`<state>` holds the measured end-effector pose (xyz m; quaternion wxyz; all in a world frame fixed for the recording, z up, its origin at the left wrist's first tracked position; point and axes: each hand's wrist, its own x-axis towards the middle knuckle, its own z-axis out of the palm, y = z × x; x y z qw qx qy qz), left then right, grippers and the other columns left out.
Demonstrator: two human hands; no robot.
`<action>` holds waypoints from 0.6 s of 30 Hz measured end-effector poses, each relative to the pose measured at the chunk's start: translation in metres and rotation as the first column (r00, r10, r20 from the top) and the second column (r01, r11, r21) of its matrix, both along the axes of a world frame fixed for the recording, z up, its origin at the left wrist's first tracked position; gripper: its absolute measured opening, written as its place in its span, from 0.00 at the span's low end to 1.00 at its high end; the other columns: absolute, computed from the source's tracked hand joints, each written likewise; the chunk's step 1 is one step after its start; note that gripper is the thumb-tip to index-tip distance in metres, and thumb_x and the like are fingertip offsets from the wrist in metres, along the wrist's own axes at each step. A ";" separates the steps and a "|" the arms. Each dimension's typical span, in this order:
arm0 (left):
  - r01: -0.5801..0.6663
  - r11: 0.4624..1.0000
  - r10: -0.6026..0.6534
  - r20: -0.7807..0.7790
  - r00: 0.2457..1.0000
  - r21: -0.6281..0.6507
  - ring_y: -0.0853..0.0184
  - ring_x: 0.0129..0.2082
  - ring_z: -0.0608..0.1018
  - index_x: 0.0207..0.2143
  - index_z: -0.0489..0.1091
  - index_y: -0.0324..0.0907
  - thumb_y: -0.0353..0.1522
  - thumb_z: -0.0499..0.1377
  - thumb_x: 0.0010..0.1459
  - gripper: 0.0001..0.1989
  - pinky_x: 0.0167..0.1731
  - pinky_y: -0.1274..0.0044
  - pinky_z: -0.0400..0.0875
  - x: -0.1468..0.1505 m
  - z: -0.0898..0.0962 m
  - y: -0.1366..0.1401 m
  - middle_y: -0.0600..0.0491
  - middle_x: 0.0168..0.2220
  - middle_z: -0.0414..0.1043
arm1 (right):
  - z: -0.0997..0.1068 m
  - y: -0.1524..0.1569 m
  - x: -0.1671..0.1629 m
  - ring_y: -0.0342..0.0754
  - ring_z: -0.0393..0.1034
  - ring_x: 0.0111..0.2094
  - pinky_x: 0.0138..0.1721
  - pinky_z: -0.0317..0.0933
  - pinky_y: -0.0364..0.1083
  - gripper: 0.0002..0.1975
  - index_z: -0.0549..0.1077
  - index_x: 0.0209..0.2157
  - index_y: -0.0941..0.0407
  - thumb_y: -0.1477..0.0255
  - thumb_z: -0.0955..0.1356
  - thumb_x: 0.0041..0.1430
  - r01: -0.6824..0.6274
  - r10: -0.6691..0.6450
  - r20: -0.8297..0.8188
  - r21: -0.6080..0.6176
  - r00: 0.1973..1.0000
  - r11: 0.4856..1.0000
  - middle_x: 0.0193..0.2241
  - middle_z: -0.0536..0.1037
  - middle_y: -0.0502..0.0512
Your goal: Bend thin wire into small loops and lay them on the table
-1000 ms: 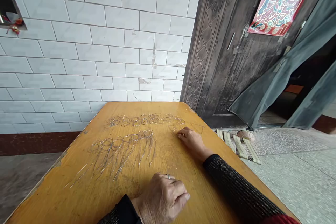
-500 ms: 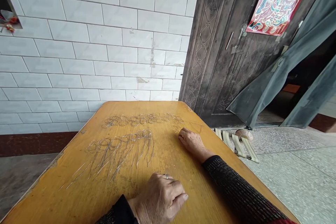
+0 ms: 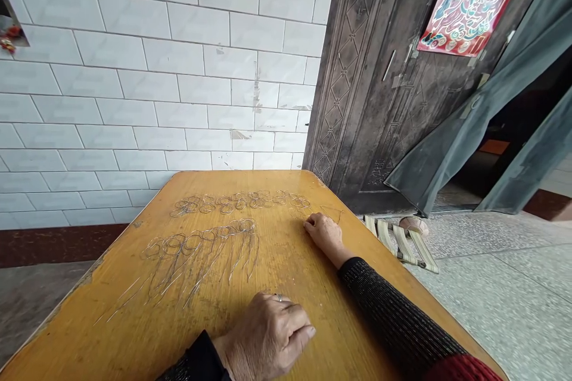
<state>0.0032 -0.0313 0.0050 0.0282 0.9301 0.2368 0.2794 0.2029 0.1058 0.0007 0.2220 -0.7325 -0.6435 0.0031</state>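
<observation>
My left hand [image 3: 272, 333], with a ring on one finger, rests in a loose fist on the yellow wooden table [image 3: 277, 268]; no object shows in it. Farther out, my right hand [image 3: 324, 232] lies on the table's right side, its fingers curled down and their tips hidden. Beside those fingertips is the end of a row of thin wire loops [image 3: 241, 201] running across the table's far part. Nearer and to the left lie several looped wires with long straight tails [image 3: 192, 244]. A faint thin wire shape [image 3: 333, 212] sits just beyond my right hand.
A white tiled wall [image 3: 187, 95] rises behind the table. To the right are a dark carved door [image 3: 366, 101] with a red poster [image 3: 476, 3], and a grey-green curtain [image 3: 465, 125]. On the floor beside the table stands a low strap-seat stool [image 3: 402, 241].
The view has shifted slightly. My right hand stays by the end of the far row, with only a slight movement; my left hand keeps its place and the wires look unchanged.
</observation>
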 end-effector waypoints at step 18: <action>-0.045 0.993 0.055 0.101 0.993 -0.107 0.73 0.18 0.66 0.20 0.61 0.40 0.27 0.51 0.53 0.09 0.21 0.81 0.56 -0.001 0.000 0.006 0.56 0.17 0.64 | 0.002 -0.002 0.011 0.49 0.69 0.35 0.26 0.51 0.42 0.17 0.75 0.33 0.52 0.62 0.58 0.58 0.060 -0.058 -0.040 0.053 0.998 0.997 0.34 0.77 0.53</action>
